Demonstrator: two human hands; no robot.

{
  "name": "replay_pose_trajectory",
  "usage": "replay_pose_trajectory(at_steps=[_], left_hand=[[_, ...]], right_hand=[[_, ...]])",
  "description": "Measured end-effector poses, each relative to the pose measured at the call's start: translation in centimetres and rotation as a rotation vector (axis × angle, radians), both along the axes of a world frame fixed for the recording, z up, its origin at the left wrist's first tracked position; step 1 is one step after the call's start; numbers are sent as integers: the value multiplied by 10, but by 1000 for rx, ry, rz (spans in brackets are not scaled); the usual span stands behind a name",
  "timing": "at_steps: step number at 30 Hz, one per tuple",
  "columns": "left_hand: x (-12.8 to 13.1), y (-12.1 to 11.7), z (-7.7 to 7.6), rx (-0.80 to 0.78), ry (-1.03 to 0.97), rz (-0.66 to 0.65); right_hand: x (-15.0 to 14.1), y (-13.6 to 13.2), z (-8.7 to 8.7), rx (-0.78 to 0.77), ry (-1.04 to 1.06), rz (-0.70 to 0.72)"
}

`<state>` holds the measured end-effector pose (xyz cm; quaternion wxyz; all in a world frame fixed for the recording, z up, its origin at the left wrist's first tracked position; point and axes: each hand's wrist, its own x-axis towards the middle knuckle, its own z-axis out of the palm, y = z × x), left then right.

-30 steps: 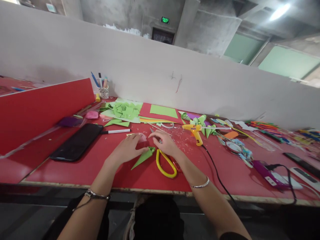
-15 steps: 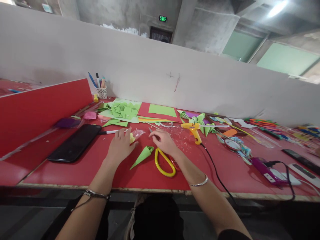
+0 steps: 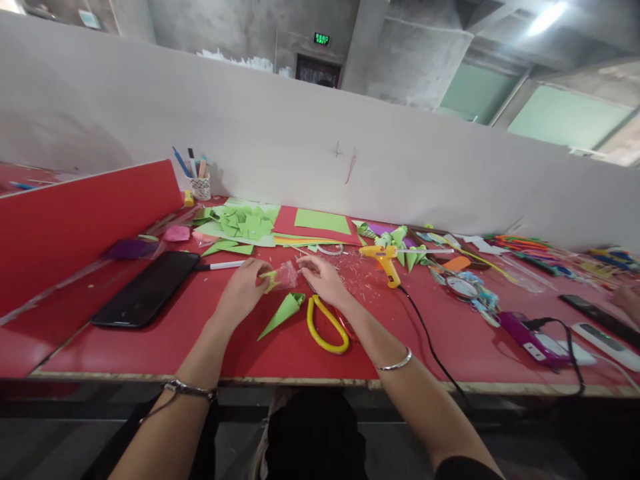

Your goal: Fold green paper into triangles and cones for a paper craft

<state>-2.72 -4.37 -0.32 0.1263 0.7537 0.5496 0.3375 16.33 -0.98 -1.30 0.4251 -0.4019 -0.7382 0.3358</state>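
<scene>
My left hand (image 3: pixel 244 293) is closed on a small clear plastic bag (image 3: pixel 286 275) with something yellow (image 3: pixel 271 279) at its near end; what the yellow thing is I cannot make out. My right hand (image 3: pixel 323 280) hovers at the bag's other end, fingers curved and apart; whether the tips touch the plastic is unclear. Scissors with yellow handles (image 3: pixel 327 331) lie under my right wrist, their blades partly covered by the hand. Between my hands, a rolled green paper cone (image 3: pixel 283 313) rests on the red tabletop (image 3: pixel 200 350).
A yellow glue gun (image 3: pixel 387 263) with a black cord lies right of my hand. Green paper pieces (image 3: pixel 245 221) are heaped at the back. On the left are a phone (image 3: pixel 147 290) and a pen cup (image 3: pixel 201 187); a purple power strip (image 3: pixel 533 340) lies right. Another person's hand (image 3: pixel 627 300) shows far right.
My left hand has gone from lying flat over the yellow thing to gripping it and the bag, which has lifted and shifted right. My right fingers have opened towards the bag.
</scene>
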Motion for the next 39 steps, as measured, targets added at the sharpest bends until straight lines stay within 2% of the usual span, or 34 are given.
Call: replay_pose_trajectory(at_steps=[5, 9, 16, 21, 25, 28, 30, 34, 39], left_hand=[[2, 0, 4, 4, -154, -17], [5, -3, 11, -25, -291, -18], [9, -4, 15, -55, -446, 3], [10, -6, 14, -79, -353, -31], [11, -10, 18, 22, -218, 31], [12, -12, 20, 102, -166, 46], [13, -13, 20, 135, -168, 56], [14, -13, 20, 127, -247, 27], [17, -15, 21, -87, -403, -128]], right_hand=[[-1, -1, 2, 3, -11, -27], [-1, -3, 7, -24, 83, -24], [-3, -6, 10, -108, 241, 78], [-7, -9, 9, -198, 376, 175], [-8, -12, 10, -214, 395, 297], [-12, -14, 9, -339, 487, 404], [-14, -16, 8, -421, 516, 378], [-18, -19, 8, -460, 526, 306], [-19, -19, 12, -500, 664, 310]])
